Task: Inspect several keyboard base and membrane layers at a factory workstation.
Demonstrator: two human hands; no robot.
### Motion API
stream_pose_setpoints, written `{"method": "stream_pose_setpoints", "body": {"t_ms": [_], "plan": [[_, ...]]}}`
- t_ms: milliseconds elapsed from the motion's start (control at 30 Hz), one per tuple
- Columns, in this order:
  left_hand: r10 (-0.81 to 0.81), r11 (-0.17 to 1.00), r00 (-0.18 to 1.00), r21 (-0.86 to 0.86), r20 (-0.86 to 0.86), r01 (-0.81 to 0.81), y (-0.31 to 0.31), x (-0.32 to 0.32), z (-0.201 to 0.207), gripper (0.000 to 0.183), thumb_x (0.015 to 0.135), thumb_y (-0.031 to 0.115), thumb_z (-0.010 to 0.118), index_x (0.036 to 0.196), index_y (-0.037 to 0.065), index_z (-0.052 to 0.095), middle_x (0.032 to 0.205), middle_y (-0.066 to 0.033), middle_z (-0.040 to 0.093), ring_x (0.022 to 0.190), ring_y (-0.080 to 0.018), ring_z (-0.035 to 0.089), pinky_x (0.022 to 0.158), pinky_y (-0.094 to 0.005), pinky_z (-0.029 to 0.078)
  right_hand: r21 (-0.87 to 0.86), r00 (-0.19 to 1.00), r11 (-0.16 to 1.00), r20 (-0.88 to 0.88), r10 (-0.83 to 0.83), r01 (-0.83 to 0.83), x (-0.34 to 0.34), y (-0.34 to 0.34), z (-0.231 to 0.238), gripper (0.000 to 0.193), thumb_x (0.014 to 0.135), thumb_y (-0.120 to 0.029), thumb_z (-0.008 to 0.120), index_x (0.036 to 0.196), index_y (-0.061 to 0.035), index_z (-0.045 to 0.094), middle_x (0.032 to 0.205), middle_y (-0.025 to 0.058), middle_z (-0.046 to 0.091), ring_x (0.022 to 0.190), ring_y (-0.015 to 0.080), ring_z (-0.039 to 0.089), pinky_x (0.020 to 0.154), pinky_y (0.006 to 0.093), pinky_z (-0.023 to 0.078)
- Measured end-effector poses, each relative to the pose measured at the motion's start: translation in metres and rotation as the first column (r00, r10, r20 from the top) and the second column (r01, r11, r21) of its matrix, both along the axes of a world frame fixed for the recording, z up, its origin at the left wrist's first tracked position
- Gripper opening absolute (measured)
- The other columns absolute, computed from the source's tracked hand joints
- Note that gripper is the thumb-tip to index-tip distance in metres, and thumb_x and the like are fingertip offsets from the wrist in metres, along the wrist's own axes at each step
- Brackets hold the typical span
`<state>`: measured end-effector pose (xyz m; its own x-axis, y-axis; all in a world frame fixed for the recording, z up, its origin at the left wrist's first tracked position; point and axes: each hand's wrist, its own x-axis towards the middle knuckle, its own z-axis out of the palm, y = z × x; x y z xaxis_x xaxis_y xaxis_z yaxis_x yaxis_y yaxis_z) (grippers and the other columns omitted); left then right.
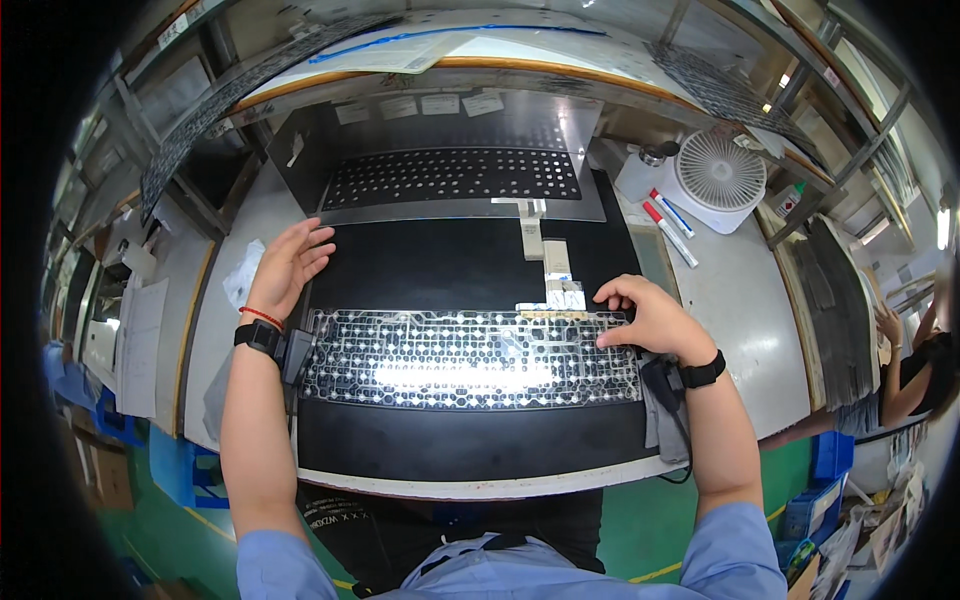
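A clear sheet with rows of pale circuit traces and dots, like a keyboard membrane [450, 350], lies flat on a black mat [450, 435]. Its pale flat tail [557, 265] reaches toward the far side. My right hand [650, 318] is over the sheet's far right corner, thumb and forefinger apart, holding nothing; whether it touches the sheet I cannot tell. By the left edge of a glossy see-through panel [440, 125], my left hand [290, 262] has its fingers stretched out and nothing in it. A dark band with pale dots [450, 180] shows in that panel, perhaps a reflection.
At the right stand a white fan [720, 168] and a small metal-topped container [652, 155], beside red and blue markers [668, 218]. A shelf [480, 62] spans the back. Crumpled white material [243, 272] lies at left. Another person [915, 375] is at far right.
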<state>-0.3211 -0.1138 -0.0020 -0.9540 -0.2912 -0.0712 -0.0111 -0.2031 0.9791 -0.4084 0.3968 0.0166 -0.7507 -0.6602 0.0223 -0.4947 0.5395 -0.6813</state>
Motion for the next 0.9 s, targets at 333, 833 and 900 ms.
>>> {"method": "stream_pose_setpoints", "body": {"t_ms": [333,833,900], "plan": [[-0.038,0.999,0.999,-0.013,0.029,0.038,0.0,0.001,-0.001,0.039,0.106,0.026,0.048,0.134,0.0,0.051,0.122,-0.0124,0.065,0.103,-0.0173,0.064,0.09,-0.0285,0.053,-0.04,0.995,0.996,0.073,-0.075,0.078,-0.004,0.001,-0.003,0.029,0.076,-0.005,0.081,0.102,-0.0031,0.068,0.09,0.0027,0.058,0.083,0.0154,0.055,0.079,0.028,0.046],[-0.056,0.988,0.996,-0.137,0.064,0.064,0.012,0.0,0.003,0.037,0.105,0.033,0.05,0.127,0.005,0.059,0.11,-0.0021,0.067,0.078,-0.0049,0.054,0.068,-0.0183,0.043,-0.392,0.899,0.818,0.299,-0.319,0.421,-0.017,0.002,-0.022,0.011,0.091,-0.005,0.068,0.1,-0.0037,0.062,0.092,-0.0018,0.061,0.085,0.0068,0.054,0.077,0.023,0.044],[-0.174,0.974,0.982,-0.135,0.071,0.183,0.006,0.001,0.002,0.032,0.105,0.031,0.051,0.123,0.007,0.062,0.101,0.0014,0.067,0.074,-0.0037,0.052,0.066,-0.0183,0.042,-0.4,0.9,0.814,0.292,-0.323,0.422,-0.019,0.002,-0.022,0.011,0.092,-0.004,0.067,0.102,-0.0034,0.062,0.092,-0.0018,0.061,0.085,0.0067,0.054,0.077,0.0227,0.044]]}}
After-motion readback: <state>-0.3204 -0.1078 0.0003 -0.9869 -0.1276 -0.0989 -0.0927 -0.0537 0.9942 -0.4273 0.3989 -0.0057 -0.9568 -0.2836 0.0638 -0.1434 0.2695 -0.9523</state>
